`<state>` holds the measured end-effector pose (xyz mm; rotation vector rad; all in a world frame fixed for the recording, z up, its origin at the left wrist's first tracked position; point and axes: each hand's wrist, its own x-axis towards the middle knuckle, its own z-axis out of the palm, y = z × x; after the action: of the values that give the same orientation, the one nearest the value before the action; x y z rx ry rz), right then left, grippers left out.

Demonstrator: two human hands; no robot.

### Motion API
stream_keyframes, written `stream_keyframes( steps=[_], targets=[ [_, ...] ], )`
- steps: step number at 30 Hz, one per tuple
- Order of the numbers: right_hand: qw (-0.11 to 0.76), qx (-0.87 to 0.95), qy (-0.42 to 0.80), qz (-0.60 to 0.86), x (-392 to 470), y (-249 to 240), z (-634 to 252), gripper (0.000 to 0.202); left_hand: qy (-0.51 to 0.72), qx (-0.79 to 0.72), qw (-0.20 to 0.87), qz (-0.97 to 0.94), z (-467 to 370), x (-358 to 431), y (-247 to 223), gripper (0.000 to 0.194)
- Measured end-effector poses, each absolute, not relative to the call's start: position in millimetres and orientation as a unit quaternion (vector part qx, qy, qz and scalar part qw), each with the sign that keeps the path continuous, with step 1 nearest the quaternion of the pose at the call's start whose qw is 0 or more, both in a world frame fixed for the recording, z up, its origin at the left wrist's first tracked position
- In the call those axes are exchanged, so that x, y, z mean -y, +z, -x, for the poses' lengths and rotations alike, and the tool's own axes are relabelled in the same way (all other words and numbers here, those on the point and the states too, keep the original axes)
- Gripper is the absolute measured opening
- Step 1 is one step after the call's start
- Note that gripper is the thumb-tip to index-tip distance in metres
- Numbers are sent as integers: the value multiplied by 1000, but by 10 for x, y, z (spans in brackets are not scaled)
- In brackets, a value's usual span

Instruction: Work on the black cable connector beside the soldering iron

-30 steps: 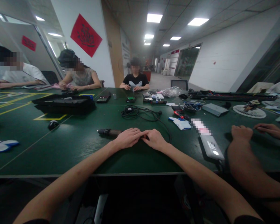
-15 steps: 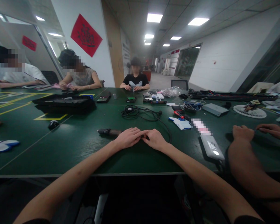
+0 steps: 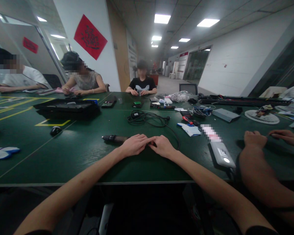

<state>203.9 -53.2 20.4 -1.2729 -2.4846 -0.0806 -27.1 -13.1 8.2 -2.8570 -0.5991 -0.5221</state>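
A dark electric screwdriver (image 3: pixel 115 138) lies across the green table, its tip pointing left. My left hand (image 3: pixel 136 144) rests over its right part, fingers wrapped round it. At its rear end, my right hand (image 3: pixel 162 146) touches my left fingertips, its fingers curled in where body and cord meet; what they pinch is too small to make out. A black cord (image 3: pixel 147 118) lies loosely coiled beyond my hands and runs down toward the right hand.
A black tray (image 3: pixel 68 106) and a mouse (image 3: pixel 56 131) are at the left. On the right are a red screwdriver (image 3: pixel 187 120), a cloth glove (image 3: pixel 191 129), a white power device (image 3: pixel 222 155) and a neighbour's hands (image 3: pixel 255 139). Several people sit around the green table (image 3: pixel 88 163).
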Motion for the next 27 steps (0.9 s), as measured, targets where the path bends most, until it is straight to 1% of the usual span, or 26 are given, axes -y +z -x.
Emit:
stream_keyframes(
  steps=[14,20,27],
  targets=[
    [171,874,-28,453,527,185,-2039,12,-174,217,97,956,265,133,79,58],
    [173,874,-37,452,515,173,-2047,13,-169,204,91,960,259,145,92,61],
    [171,876,-36,450,523,179,-2046,13,-173,215,92,957,256,150,102,60]
  ],
)
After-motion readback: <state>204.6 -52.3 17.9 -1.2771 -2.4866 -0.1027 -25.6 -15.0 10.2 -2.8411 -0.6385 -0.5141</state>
